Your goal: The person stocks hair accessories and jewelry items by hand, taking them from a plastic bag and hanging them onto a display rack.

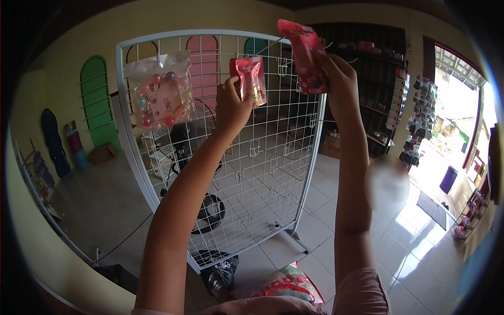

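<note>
A white wire grid rack (122,94) stands in front of me. At its upper middle, my left hand (233,107) grips a small pink-red packet (252,79) with a clear window, thumb across its front. Small gold-coloured contents show through the window. Higher and to the right, my right hand (338,76) holds another pink-red packet (302,50), tilted, with its top near a metal hook rod. Left of my hands hangs a large clear bag (157,92) with colourful beads around a pink card.
A fan (207,212) stands behind the grid. On the floor below lie a black plastic bag (223,275) and a printed bag (294,283). Dark shelves (367,31) line the back, and a doorway (451,105) opens at right.
</note>
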The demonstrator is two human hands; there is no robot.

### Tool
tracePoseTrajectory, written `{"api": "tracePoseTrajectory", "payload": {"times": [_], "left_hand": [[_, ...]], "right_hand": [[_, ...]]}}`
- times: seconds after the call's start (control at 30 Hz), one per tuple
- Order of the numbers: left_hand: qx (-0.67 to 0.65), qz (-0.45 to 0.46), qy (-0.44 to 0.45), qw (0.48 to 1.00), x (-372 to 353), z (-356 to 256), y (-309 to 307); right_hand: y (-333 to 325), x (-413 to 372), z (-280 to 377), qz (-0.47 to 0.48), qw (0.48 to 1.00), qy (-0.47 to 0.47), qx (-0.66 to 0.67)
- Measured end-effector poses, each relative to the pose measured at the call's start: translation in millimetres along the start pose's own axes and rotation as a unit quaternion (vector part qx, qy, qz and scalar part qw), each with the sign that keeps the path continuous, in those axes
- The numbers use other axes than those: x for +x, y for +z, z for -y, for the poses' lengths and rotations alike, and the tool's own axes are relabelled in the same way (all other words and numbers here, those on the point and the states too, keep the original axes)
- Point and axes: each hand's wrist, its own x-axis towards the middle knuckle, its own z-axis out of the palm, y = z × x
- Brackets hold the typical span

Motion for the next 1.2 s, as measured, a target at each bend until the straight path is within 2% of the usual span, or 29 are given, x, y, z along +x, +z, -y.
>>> {"api": "tracePoseTrajectory", "payload": {"times": [0.13,0.27,0.37,0.5,0.6,0.63,0.73,0.77,0.83,0.87,0.9,1.0,1.03,1.13,1.2], "left_hand": [[0.060,-0.043,-0.006,0.997,3.6,1.7,7.0],[0.069,0.018,-0.037,0.997,12.0,4.1,2.5],[0.027,0.028,-0.077,0.996,12.6,-4.8,-2.8],[-0.047,0.004,-0.047,0.998,8.9,-19.7,-6.7],[-0.129,0.007,-0.048,0.990,4.1,-39.0,-12.7],[-0.159,-0.005,-0.047,0.986,2.8,-42.0,-12.9],[-0.200,-0.044,-0.013,0.979,6.9,-38.0,-19.4],[-0.205,-0.058,0.004,0.977,11.7,-33.7,-22.8],[-0.131,-0.050,0.022,0.990,21.2,-5.6,-16.0],[-0.149,-0.034,0.024,0.988,21.9,2.4,-8.5],[-0.168,-0.017,0.025,0.985,22.6,10.3,-1.1],[-0.286,0.050,0.012,0.957,12.7,-32.2,-8.9],[-0.276,0.020,0.023,0.961,13.8,-36.7,-2.8],[-0.324,0.094,0.034,0.941,13.6,-45.6,2.9],[-0.225,0.060,0.104,0.967,15.8,-34.0,10.3]], "right_hand": [[1.3,5.2,2.8,0.025,1.000,0.018,0.000],[-4.3,8.1,-4.5,0.046,0.999,0.019,-0.002],[-7.6,7.9,-11.8,0.051,0.998,0.023,-0.038],[4.9,3.9,-22.3,0.079,0.992,0.063,-0.081],[20.9,2.9,-42.4,0.081,0.993,0.081,-0.024],[17.6,8.0,-50.6,0.119,0.987,0.068,-0.089],[20.0,16.0,-75.9,0.066,0.995,0.032,-0.070],[19.6,18.1,-77.3,0.062,0.990,0.084,-0.090],[28.1,27.3,-95.6,0.057,0.988,0.139,-0.018],[33.2,31.1,-104.3,0.054,0.984,0.167,0.017],[34.8,34.4,-111.7,0.116,0.971,0.199,0.059],[48.8,31.7,-115.3,0.147,0.942,0.266,0.143],[49.3,29.8,-116.2,0.150,0.943,0.261,0.144],[50.6,23.0,-112.9,0.159,0.946,0.243,0.146],[47.7,12.2,-104.0,0.169,0.950,0.205,0.164]]}}
